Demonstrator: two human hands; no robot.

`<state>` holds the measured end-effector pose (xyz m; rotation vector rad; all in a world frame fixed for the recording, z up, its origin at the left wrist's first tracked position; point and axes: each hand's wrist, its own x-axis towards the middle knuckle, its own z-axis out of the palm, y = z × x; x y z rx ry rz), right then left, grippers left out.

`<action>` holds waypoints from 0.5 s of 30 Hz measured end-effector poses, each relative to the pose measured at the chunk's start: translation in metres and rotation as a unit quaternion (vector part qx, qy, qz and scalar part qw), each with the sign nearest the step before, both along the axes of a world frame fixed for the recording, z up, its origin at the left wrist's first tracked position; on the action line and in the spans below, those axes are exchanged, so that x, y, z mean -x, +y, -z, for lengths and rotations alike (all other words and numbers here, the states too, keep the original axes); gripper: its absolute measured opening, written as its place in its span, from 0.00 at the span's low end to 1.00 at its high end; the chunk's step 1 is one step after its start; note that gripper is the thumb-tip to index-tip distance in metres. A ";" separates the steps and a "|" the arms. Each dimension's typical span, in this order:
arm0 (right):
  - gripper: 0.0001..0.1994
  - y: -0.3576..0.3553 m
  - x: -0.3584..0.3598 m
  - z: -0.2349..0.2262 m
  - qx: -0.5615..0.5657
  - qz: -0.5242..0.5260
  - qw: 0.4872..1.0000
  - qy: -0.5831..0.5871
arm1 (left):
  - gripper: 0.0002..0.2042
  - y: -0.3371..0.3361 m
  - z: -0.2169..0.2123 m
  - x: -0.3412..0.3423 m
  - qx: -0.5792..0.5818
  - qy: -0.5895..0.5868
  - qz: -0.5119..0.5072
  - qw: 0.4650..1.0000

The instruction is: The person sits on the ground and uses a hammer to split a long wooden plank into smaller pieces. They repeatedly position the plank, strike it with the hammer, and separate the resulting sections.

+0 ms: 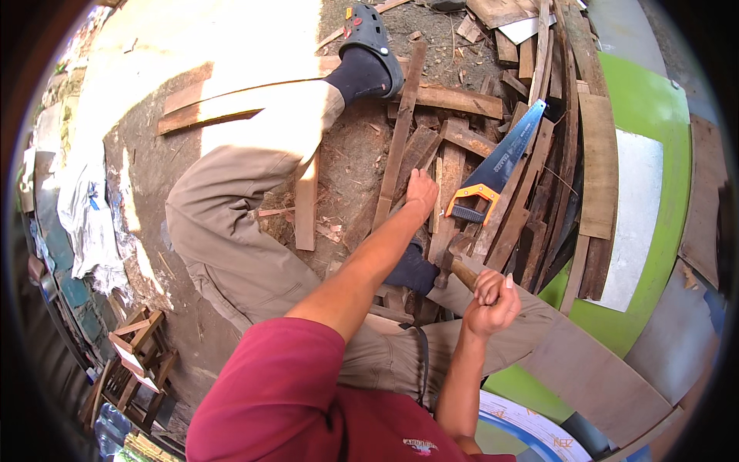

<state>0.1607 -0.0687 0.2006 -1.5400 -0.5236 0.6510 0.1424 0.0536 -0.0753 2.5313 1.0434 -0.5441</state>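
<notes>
Hammering is the step in hand, as we judge it. Our right hand (491, 299) is wrapped tight round the wooden handle of a hammer (454, 266), fist shut on it, head cocked just above the wood. Our left hand (422, 189) reaches fwd, palm down on a narrow strip (399, 146); fingers look curled over it, but we can't tell for sure if they pinch a nail, too small to see.

The next move, we reckon, calls for a short, square blow w/ the left fingers kept out of the hammer's path, and the strip held flat so it doesn't skid on the dirt.

The hammer has a dark metal head and a pale brown handle, worn-looking. It sits between our two hands, low centre-right, over the pile of planks (531, 192). The strip is long, thin, reddish-brown, running away from us toward our foot in a grey clog (372, 38).

A handsaw (496, 162) w/ a dark blue blade and orange-black grip lies on the planks, just beside the left hand, blade pointing away. Planks are rough offcuts, mixed lengths, stacked loosely. We sit on the ground, legs in tan trousers either side of the work, red shirt at the bottom. A green-edged board (654, 100) lies right; small wooden frames (135, 354) stand lower left.
</notes>
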 end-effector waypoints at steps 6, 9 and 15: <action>0.21 0.019 0.006 -0.007 -0.029 -0.029 0.999 0.008 | 0.12 -0.006 0.005 -0.005 0.028 -0.054 -0.112 0.992; 0.22 0.022 0.013 -0.011 -0.019 -0.022 1.000 0.005 | 0.14 -0.008 -0.002 0.000 0.081 -0.114 -0.182 0.973; 0.22 0.002 0.012 -0.016 -0.035 -0.014 0.999 0.013 | 0.23 -0.006 -0.002 0.019 0.170 -0.281 -0.322 0.888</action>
